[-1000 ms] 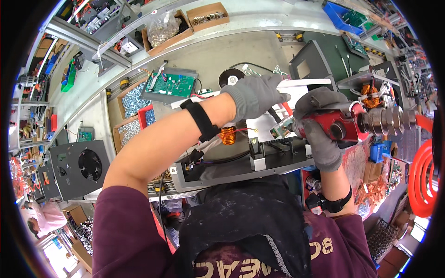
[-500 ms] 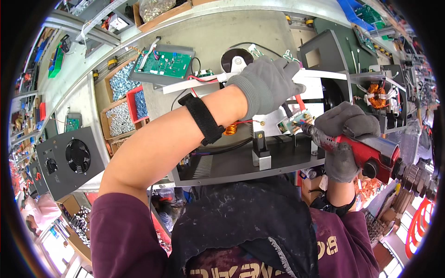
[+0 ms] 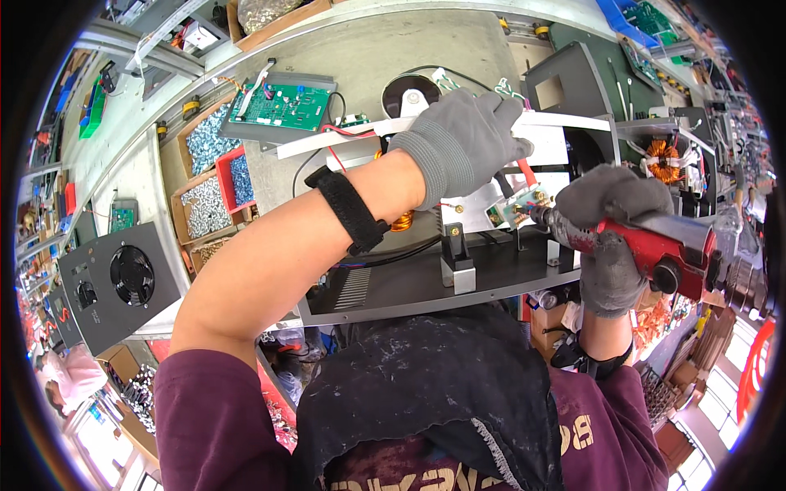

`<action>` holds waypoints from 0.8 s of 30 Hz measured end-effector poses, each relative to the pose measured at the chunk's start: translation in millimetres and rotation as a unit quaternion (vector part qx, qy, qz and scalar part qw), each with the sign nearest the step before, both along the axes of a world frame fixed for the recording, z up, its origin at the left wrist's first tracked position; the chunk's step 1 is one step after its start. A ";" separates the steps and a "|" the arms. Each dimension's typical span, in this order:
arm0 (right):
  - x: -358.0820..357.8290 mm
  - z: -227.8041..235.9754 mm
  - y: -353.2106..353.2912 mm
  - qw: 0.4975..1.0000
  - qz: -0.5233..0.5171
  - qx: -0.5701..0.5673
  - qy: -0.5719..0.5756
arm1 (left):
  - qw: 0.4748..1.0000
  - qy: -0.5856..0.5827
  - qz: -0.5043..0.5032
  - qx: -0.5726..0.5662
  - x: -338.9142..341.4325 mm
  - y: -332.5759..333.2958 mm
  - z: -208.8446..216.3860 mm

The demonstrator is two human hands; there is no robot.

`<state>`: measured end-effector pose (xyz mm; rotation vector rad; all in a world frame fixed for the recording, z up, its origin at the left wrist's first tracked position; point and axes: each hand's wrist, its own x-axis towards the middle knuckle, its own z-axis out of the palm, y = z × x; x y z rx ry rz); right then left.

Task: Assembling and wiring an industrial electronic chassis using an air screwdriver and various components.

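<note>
My left hand (image 3: 468,141), in a grey glove, lies over a white strip (image 3: 336,141) that crosses a dark metal chassis (image 3: 393,293). Its fingers are stretched out and somewhat apart, the thumb on the strip's near side. What lies under the palm is hidden. My right hand (image 3: 612,274), also gloved, is wrapped round a red power screwdriver (image 3: 647,250). The tool points left, its tip at a small circuit board (image 3: 517,204) inside the chassis. I cannot tell whether the tip sits on a screw. Beside the board stands a dark block on a metal bracket (image 3: 458,266).
A green circuit board (image 3: 286,106) on a grey plate sits at the back left. Left of it are bins of screws (image 3: 205,204) and a red tray (image 3: 237,184). A fan panel (image 3: 123,274) leans further left. At right stands another unit with a copper coil (image 3: 663,159).
The whole view has shifted slightly. My left hand still lies over the strip, and the screwdriver stays at the small board with its rear swung slightly.
</note>
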<state>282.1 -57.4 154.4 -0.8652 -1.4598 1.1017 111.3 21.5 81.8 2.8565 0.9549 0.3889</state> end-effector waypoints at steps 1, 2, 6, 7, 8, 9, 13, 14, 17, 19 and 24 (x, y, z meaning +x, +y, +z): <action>2.5 1.5 2.2 0.998 -0.025 0.023 -0.047 | 1.000 0.005 -0.005 -0.005 -0.2 0.7 0.4; 5.0 2.4 3.3 0.998 -0.016 0.041 -0.051 | 1.000 0.010 -0.010 -0.009 -0.3 1.5 0.6; 19.8 11.3 9.5 0.997 -0.051 0.061 0.002 | 0.998 0.039 -0.019 -0.039 -1.5 3.2 0.7; 22.5 11.9 10.9 0.995 -0.054 0.081 0.001 | 0.999 0.023 -0.018 -0.044 -1.4 3.8 0.8; 25.3 12.5 13.1 0.993 -0.064 0.100 0.008 | 0.998 0.010 -0.019 -0.056 -1.2 4.2 1.0; 26.4 11.6 13.0 0.993 -0.068 0.095 0.022 | 0.999 0.009 -0.022 -0.047 -0.8 4.6 1.1; 29.0 3.4 13.9 0.992 -0.075 0.100 0.020 | 0.999 0.017 -0.012 -0.048 1.4 3.7 1.2; 28.8 0.9 12.7 0.992 -0.082 0.095 0.024 | 0.998 0.021 -0.007 -0.054 1.8 3.4 1.3; 30.1 -4.2 12.3 0.991 -0.081 0.099 0.027 | 0.997 0.031 0.006 -0.066 2.8 3.1 1.5; 30.4 -6.5 11.3 0.991 -0.073 0.109 0.026 | 0.998 0.022 0.003 -0.054 3.0 3.5 1.4; 27.5 -9.9 14.3 0.988 -0.085 0.119 -0.059 | 0.998 0.035 0.001 -0.052 3.0 3.2 -0.5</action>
